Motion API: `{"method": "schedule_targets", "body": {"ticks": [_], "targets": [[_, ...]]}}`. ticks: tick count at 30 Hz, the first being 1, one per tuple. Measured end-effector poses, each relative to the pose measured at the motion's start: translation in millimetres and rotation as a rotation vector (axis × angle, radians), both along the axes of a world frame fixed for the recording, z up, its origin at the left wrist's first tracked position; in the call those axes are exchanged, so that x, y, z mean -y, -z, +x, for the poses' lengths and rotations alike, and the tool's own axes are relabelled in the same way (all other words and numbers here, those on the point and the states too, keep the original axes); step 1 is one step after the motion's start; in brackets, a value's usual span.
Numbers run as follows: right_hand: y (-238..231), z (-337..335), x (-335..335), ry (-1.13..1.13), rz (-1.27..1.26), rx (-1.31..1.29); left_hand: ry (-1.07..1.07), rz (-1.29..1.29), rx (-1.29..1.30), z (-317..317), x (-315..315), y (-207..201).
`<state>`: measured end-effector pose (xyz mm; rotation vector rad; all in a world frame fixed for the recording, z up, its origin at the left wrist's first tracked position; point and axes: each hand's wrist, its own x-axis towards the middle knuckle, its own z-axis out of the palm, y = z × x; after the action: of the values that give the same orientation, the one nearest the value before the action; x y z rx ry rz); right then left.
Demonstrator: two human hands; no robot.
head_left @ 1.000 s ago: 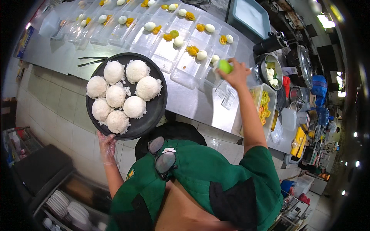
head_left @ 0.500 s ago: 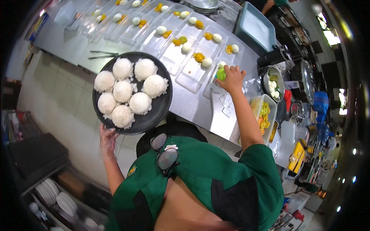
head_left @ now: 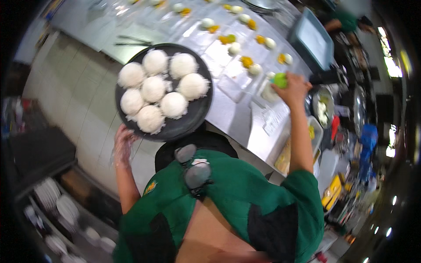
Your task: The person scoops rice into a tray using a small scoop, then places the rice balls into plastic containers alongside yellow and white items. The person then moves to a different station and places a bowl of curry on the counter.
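A round black tray (head_left: 199,115) bearing several domed mounds of white rice (head_left: 153,89) is held out at the near edge of the table. My left hand (head_left: 124,144), in a clear plastic glove, grips the tray's lower left rim. Over the right end of the table, my bare right hand (head_left: 294,90) has its fingers curled round a bright green rounded object (head_left: 280,79); its exact kind is unclear. Beside it are clear plastic boxes (head_left: 230,87), several holding a white boiled egg (head_left: 255,69) and an orange-yellow portion of food (head_left: 247,61).
Two dark thin sticks (head_left: 133,41) lie beyond the tray. A blue-grey tub (head_left: 304,44) stands at the far right, near a metal bowl with white pieces (head_left: 323,107). A container of cut vegetables (head_left: 316,131) sits beside my right forearm. Another person (head_left: 346,22) is at the back right.
The view has shifted, so the table and its boxes appear farther right. My right hand still has the green object, now slightly farther right. My left hand keeps hold of the tray.
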<state>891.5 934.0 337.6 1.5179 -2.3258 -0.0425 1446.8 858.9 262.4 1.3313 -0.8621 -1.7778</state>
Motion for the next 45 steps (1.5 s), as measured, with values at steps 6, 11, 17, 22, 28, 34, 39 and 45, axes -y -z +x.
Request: {"method": "schedule_targets", "body": {"ticks": [6, 11, 17, 22, 28, 34, 39, 45], "targets": [[-55.5, 120.1, 66.4, -0.432, -0.243, 0.681, -0.006, 0.033, 0.031, 7.8, 6.1, 2.2], [-30.4, 262.0, 168.2, -0.862, -0.153, 0.712, -0.099, -0.124, -0.025, -7.1, -0.2, 3.3], [4.4, 348.6, 236.4, -0.983, 0.051, 0.267, -0.161, -0.289, -0.116, -20.6, -0.8, 0.1], [32.7, 361.4, 233.4, -1.016, 0.039, 0.114, -0.167, -0.347, -0.138, -21.9, 3.5, -8.7], [27.6, 318.5, 280.1, -0.888, 0.134, 0.557, -0.101, -0.482, -0.002, -19.1, 13.8, -24.7], [27.5, 250.7, 321.7, -0.301, 0.4, 1.893, -0.113, -0.38, -0.078, -22.5, 7.0, -41.8], [32.4, 213.3, 290.0, -0.406, 0.118, 2.379, -0.16, -0.28, 0.0, -25.0, 5.4, -22.2], [20.8, 87.2, 201.5, -0.51, -0.426, 2.68, -0.134, -0.125, -0.038, -17.5, 2.7, -0.6]]}}
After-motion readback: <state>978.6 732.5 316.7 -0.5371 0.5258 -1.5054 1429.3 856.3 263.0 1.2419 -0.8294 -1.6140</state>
